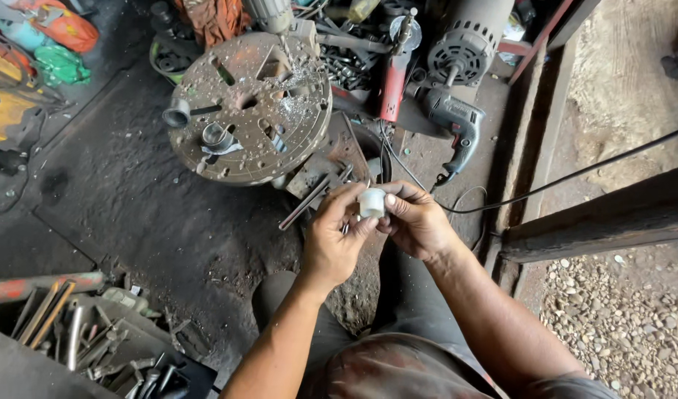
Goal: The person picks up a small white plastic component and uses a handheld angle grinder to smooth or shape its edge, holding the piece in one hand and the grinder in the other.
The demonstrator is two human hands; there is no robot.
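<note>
1. Far left: coloured bundles, orange (65,26) and green (58,65), lie on the dark grimy floor (132,199). Yellow object (2,118) just below them, partly cut off by the frame edge.
2. Bottom left: tray of metal rods and scrap tools (95,340), a reddish bar (36,287) across its top edge.
3. Centre-left: round rusty drill-press table (250,103), slotted, with silver swarf scattered on its right part. A short metal sleeve (217,137) sits on it, another tube piece (176,114) at its left rim. Drill chuck (269,15) hangs above the table.
4. Centre: left hand (331,236), fingers curled, thumb and forefinger pinched on the small white cylindrical cap (371,202).
5. The cap is held up in mid-air between both hands, above the floor and just in front of the press base, open end facing sideways as far as I can tell.
6. Right hand (417,222) closes on the cap from the other side, thumb across its right face, remaining fingers tucked under. Both hands are clamped on the same part.
7. Behind the hands: red angle grinder (392,89), grey electric motor (465,44), grey hand drill (457,122) lying on the floor.
8. Right: black cable (575,176) runs across to a wooden beam (605,218); gravel (620,318) below it.
</note>
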